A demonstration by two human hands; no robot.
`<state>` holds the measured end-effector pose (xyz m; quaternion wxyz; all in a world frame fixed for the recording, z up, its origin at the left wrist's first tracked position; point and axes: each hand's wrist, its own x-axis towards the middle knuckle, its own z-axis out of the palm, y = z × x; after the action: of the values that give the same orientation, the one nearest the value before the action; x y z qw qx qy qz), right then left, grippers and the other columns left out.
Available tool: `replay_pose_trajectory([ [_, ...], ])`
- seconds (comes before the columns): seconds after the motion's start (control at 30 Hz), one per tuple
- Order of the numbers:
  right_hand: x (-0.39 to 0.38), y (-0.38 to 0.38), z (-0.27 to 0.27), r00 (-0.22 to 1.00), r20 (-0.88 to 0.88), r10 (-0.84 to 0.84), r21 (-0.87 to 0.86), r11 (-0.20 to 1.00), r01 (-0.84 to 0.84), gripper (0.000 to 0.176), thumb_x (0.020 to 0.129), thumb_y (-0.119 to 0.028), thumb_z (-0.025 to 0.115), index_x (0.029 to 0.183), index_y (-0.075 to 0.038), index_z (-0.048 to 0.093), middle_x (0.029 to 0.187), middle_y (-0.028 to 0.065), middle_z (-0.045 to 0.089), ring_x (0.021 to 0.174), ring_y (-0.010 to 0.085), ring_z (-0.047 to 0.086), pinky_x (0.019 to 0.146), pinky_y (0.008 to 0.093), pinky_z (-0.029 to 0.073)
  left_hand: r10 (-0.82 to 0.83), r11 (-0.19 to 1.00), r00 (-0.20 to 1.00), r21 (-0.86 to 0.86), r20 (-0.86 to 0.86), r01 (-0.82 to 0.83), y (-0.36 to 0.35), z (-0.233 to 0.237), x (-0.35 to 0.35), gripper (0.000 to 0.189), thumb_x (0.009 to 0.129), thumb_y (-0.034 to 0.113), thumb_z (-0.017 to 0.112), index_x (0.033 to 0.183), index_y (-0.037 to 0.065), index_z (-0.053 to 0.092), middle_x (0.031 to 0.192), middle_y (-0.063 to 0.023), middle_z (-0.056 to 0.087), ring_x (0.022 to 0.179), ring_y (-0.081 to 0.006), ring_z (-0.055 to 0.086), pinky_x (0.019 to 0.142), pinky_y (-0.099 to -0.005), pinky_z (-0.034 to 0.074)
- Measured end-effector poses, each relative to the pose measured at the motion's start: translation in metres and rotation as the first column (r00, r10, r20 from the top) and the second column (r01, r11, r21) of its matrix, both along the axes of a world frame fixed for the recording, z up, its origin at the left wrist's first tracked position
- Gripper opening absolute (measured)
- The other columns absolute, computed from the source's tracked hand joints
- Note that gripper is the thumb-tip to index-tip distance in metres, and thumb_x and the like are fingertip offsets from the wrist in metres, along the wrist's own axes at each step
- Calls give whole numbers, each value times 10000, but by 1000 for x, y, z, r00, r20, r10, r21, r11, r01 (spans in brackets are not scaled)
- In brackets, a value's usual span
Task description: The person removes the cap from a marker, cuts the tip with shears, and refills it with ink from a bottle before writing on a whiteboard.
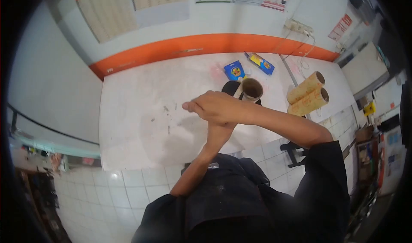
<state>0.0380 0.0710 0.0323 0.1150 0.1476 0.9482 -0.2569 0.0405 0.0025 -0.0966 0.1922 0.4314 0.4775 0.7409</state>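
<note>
My right hand (211,105) reaches in from the right and lies across my left wrist (221,133), its fingers bent and closed with one fingertip pointing left. What lies inside its grip is hidden. My left forearm rises from below and passes under the right hand, which covers the left hand and its fingers. Just beyond my right wrist stands a brown-cored tape roll (252,88), open end up. A black rounded object (231,87) shows beside the roll, partly covered by it and by my arm.
Two blue and yellow boxes (234,71) (262,63) lie on the white table (128,114) near the orange wall strip (171,48). Two large yellowish film rolls (305,88) (310,102) lie at the right. A black stool (294,153) stands on the tiled floor.
</note>
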Motion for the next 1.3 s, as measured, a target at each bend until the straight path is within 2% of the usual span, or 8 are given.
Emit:
replay_pose_trajectory([
  [0.27,-36,-14,-55,997,72,11,-41,999,-8,573,1006,-446,308,1006,-7,676,980,229,657,956,411,611,899,471,450,4,998,998,-66,-69,-8,-17,-44,-35,436,797,-28,711,1198,-40,543,1104,-140,605,1019,-249,599,864,-369,473],
  [0.37,-43,-22,-47,932,-359,55,97,995,-21,493,1016,-390,332,1078,-8,637,980,196,624,911,366,597,844,481,456,94,995,995,19,-43,-93,-18,-32,-52,384,816,8,710,1172,-48,575,1007,-105,635,883,-176,610,756,-308,488],
  [0.47,-22,-26,-4,485,-872,-64,-85,996,-22,487,1033,-391,312,1127,-12,602,912,92,589,853,230,581,782,334,459,96,963,995,-255,18,-88,-41,28,-82,321,841,63,710,1123,-59,619,892,-56,647,752,-86,573,638,-234,466],
  [0.6,68,-24,-100,177,-728,-662,-653,748,115,305,1000,-247,433,1179,-25,540,1005,75,578,849,104,544,733,288,472,115,969,986,-232,121,-84,-49,63,-102,270,883,107,674,1092,-61,642,905,-58,660,682,-30,514,553,-177,405],
  [0.73,58,-44,-120,766,-457,-453,-787,607,-111,336,1039,-291,375,1092,-13,556,958,102,586,805,135,572,709,284,476,-193,929,909,-230,369,290,-47,108,-94,335,897,168,676,1126,-62,598,883,-67,658,517,-8,479,440,-165,367],
  [0.83,41,-33,-108,904,-342,-258,-937,23,-348,341,1045,-287,384,999,-7,574,844,77,594,722,146,567,656,289,457,-344,868,813,-171,469,466,-44,128,-84,372,910,223,660,1139,-54,566,863,-102,631,412,9,349,360,-174,249],
  [0.93,38,-27,-98,914,-345,-215,-937,16,-350,381,1044,-325,405,901,-14,571,732,32,575,639,143,546,605,289,432,-354,878,835,-156,422,452,-42,143,-82,362,920,221,649,1150,-44,559,852,-115,613,398,13,292,354,-180,206],
  [1.3,42,-58,-130,600,-730,-327,-188,940,284,242,958,-250,547,894,-17,538,755,170,611,691,351,621,591,439,482,259,964,878,-47,402,-262,-30,129,-83,189,936,175,610,1007,3,572,826,-69,601,408,-2,275,364,-199,196],
])
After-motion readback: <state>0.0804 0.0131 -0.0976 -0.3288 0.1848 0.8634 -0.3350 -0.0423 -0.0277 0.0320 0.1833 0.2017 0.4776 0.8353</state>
